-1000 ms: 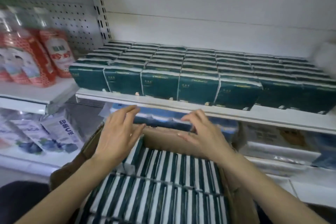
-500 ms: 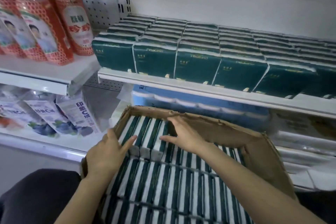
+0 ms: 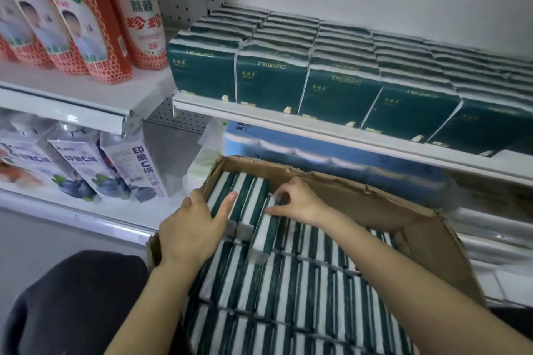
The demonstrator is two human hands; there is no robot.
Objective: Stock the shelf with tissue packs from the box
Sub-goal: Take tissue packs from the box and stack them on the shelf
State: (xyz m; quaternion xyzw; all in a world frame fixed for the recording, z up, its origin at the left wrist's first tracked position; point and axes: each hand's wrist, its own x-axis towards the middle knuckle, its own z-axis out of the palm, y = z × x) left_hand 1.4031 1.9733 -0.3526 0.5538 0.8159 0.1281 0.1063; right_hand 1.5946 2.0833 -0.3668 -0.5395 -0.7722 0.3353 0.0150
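Observation:
A cardboard box (image 3: 427, 242) sits low in front of me, packed with rows of dark green and white tissue packs (image 3: 288, 291) standing on edge. My left hand (image 3: 193, 227) lies with fingers apart on the packs at the box's far left corner. My right hand (image 3: 297, 201) pinches the far end of one tissue pack (image 3: 264, 235), which stands tilted above its neighbours. The white shelf (image 3: 331, 131) above the box holds rows of the same green packs (image 3: 271, 80).
Red bottles (image 3: 95, 26) stand on the upper left shelf. White cartons (image 3: 132, 164) sit on the lower left shelf. Blue wrapped rolls (image 3: 302, 150) lie under the tissue shelf, behind the box. My dark-clothed knee (image 3: 72, 305) is at the bottom left.
The view dropped toward the box. Both hands went from hovering above the packs down onto the far row, and the right hand has pinched one pack and raised it.

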